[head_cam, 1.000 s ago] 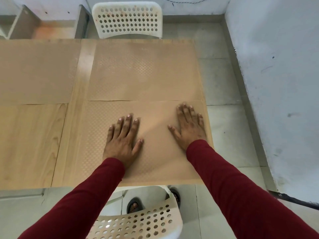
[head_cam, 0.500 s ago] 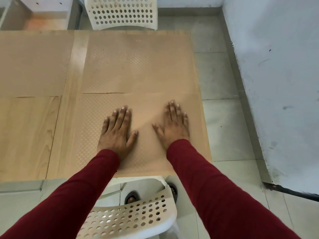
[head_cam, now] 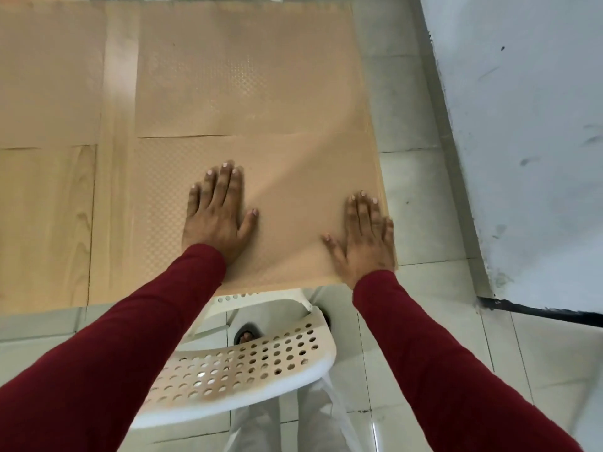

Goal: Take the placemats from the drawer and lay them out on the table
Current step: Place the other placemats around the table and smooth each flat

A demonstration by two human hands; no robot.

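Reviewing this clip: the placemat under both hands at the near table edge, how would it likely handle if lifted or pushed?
The near placemat looks thin and lies flat with a faint diagonal ripple, so it would probably flop if lifted. Its dimpled texture may resist sliding. The right hand presses beside the table's right edge, so a sideways push could leave the mat overhanging.

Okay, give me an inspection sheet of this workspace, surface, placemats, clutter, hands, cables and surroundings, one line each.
Surface: wooden table, bare strips showing between mats.
Job's things: near placemat flat under both hands; far placemat laid beyond it; left placemat across a bare strip.
Clutter: nothing seen.
Hands: left hand flat, fingers spread, mid-mat; right hand flat at the mat's right edge.
Cables: nothing seen for certain; a dark strip runs along the wall base.
Surroundings: white perforated chair below the table edge, tiled floor, white wall at right.
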